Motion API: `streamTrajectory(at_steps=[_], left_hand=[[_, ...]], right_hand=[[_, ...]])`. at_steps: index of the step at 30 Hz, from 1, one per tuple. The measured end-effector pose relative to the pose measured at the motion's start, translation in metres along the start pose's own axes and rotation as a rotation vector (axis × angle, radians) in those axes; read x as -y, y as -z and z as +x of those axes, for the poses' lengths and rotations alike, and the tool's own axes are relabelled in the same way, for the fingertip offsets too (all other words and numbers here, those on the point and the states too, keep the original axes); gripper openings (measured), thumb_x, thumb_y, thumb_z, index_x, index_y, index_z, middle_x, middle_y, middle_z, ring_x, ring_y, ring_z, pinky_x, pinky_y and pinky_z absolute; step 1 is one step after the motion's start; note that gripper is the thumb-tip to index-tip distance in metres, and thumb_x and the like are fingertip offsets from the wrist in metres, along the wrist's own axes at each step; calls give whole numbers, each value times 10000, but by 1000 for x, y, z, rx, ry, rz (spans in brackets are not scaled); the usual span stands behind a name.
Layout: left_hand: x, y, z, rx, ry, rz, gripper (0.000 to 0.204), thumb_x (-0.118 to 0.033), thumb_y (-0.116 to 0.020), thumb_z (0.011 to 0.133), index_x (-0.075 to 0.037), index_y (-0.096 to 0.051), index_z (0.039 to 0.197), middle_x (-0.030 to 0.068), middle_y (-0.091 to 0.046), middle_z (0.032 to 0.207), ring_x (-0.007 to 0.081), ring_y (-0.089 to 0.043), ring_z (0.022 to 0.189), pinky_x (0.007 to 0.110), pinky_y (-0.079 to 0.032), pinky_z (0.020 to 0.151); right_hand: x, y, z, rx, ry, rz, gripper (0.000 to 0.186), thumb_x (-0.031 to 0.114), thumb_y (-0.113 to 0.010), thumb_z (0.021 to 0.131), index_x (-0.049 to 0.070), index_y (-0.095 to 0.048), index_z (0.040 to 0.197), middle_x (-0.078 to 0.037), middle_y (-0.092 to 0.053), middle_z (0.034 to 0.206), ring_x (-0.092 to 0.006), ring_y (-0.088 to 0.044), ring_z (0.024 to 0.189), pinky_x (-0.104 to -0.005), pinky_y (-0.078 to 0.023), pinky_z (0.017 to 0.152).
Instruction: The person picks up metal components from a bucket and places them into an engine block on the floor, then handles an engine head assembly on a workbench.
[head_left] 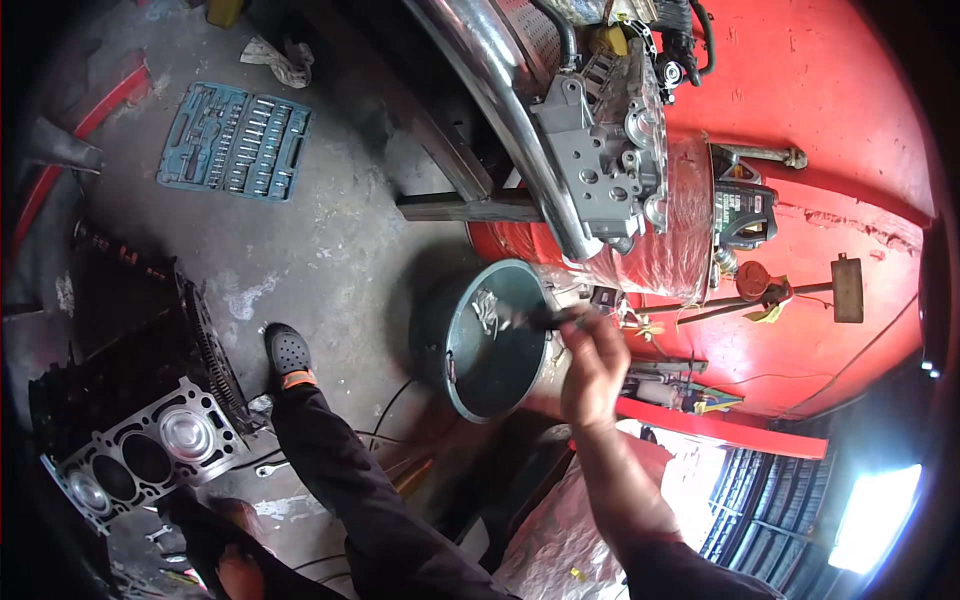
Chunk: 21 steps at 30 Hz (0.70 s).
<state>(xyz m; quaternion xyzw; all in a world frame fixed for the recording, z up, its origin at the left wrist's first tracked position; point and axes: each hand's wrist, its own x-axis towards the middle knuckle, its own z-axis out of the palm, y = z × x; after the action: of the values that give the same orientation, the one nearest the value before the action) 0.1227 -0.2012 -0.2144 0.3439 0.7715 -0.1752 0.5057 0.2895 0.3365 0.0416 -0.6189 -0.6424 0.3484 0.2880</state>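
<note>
My right hand (595, 365) is closed on a dark slim tool (545, 319), held over the rim of a dark green bucket (457, 372). Motion blurs the tool, so its exact kind does not show. A crumpled pale rag (485, 311) lies inside the bucket, close to the tool's tip. At the lower left, a blurred patch of skin beside dark cloth may be my left hand (240, 572); its fingers cannot be made out. Above that patch lies an engine block (150, 455) with pistons showing in its bores.
A blue socket set case (237, 142) lies open on the floor. An aluminium engine part (600, 150) sits beside a thick metal pipe (500, 70) near a plastic-wrapped red drum (680, 220). My clog (289, 352) stands between block and bucket. A wrench (271, 468) lies near the block.
</note>
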Motion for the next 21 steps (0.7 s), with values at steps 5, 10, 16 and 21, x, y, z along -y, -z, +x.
streamTrajectory(at_steps=[5, 10, 16, 21], left_hand=[[0, 30, -11, -206, 74, -300, 243, -124, -644, 718, -53, -603, 947, 172, -647, 889, 371, -617, 876, 491, -464, 798], [4, 46, -21, -209, 83, -215, 254, -112, -636, 714, -38, -610, 955, 197, -646, 886, 380, -624, 856, 490, -482, 756], [-128, 52, 24, -289, -203, -437, 208, -95, -628, 748, -41, -609, 948, 177, -641, 863, 376, -629, 804, 456, -490, 699], [-320, 181, 35, -615, -515, -763, 143, -103, -648, 783, -37, -593, 897, 143, -628, 827, 336, -620, 790, 415, -497, 713]], right_hand=[[-10, 26, 3, 63, 106, -49, 205, 78, -590, 857, 8, -570, 1048, -41, -560, 988, -120, -496, 934, -259, -391, 855], [36, 47, 95, 170, 537, -339, 204, 184, -538, 796, 21, -540, 918, -69, -531, 937, -162, -484, 901, -308, -384, 854], [56, 68, 205, 367, 459, 126, 295, 179, -425, 727, -55, -529, 874, -156, -584, 982, -256, -503, 1021, -337, -329, 984], [40, 71, 229, 395, 425, 355, 299, 273, -430, 712, -12, -471, 794, -183, -550, 961, -311, -494, 1064, -420, -304, 1027]])
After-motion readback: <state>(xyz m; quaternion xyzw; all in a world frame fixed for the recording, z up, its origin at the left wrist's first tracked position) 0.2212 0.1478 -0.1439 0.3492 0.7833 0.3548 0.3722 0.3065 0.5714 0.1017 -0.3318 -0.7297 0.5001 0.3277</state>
